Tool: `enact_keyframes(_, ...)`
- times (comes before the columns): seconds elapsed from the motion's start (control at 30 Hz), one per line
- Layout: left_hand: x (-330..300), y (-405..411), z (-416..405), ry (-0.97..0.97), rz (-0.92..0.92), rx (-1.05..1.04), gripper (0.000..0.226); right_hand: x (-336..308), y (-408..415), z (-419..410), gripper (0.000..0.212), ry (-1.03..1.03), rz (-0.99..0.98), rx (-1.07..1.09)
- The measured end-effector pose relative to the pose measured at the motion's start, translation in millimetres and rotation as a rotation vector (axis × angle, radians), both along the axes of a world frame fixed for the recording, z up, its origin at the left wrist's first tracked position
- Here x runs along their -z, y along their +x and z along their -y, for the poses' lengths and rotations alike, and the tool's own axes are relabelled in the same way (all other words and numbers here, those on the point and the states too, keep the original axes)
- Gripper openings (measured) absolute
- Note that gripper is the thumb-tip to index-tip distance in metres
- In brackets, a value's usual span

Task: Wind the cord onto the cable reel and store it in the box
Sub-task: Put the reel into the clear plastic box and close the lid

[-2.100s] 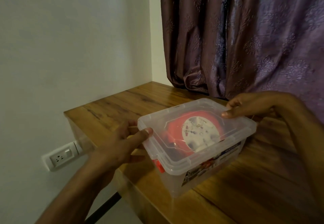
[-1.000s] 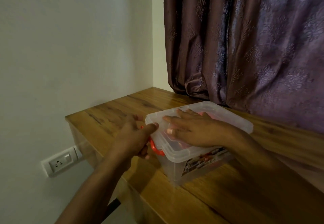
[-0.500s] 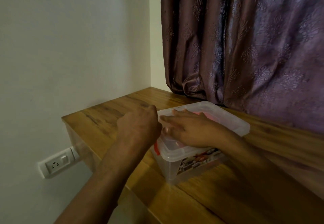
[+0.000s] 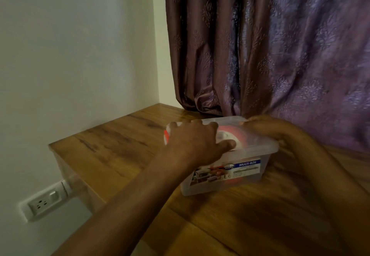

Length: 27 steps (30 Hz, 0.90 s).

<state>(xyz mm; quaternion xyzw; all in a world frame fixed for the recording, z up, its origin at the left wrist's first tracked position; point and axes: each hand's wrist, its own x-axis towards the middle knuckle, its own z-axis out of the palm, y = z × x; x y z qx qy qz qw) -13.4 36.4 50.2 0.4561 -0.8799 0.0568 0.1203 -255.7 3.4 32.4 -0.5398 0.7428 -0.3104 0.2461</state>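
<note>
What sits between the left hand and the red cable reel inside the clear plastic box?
The box's clear plastic lid: in the head view, the left hand lies spread on top of it, and the red cable reel shows through beneath. The clear plastic box appears closed.

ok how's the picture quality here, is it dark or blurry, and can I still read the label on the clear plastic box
Head view: dim, warm light; the right hand and the near wooden table sit in heavy shadow. Left hand slightly motion-blurred on the lid of the clear plastic box. The label reads "MULTI-BOX"; finer print is unreadable. Purple curtain shows sheen; wall socket soft.
</note>
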Motion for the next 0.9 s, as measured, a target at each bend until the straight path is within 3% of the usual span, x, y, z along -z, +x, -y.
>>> enact_keyframes(0.13,12.3,-36.5,9.7,0.177,0.061,0.198,0.088,9.8,-9.0,5.4,0.024,0.036,0.126,0.003)
enact_keyframes(0.27,28.5,-43.0,20.6,0.21,0.091,0.222,0.089,16.2,-12.5,4.8,0.037,0.008,0.38,0.054)
enact_keyframes(0.33,29.0,-42.3,20.8,0.19,0.105,0.218,0.086,13.5,-13.6,7.0,0.038,-0.087,0.192,0.138)
enact_keyframes(0.43,27.7,-42.2,17.9,0.162,0.125,0.201,0.085,-1.3,-6.7,1.3,0.052,0.019,-0.382,0.205)
enact_keyframes(0.5,28.3,-42.5,15.0,0.112,0.134,0.195,0.083,-7.7,3.8,-2.9,0.053,0.057,-0.537,0.207)
enact_keyframes(0.67,32.8,-40.5,11.5,-0.017,0.129,0.218,0.077,-5.6,31.5,-11.5,0.049,-0.098,-0.85,0.296)
enact_keyframes(0.8,37.6,-24.7,29.7,-0.341,0.064,0.49,0.062,0.2,28.7,-6.9,0.042,-0.08,-0.731,0.29)
enact_keyframes(0.9,41.5,-5.2,74.7,-0.418,0.057,0.544,0.058,10.3,23.7,9.7,0.04,-0.066,-0.375,0.122)
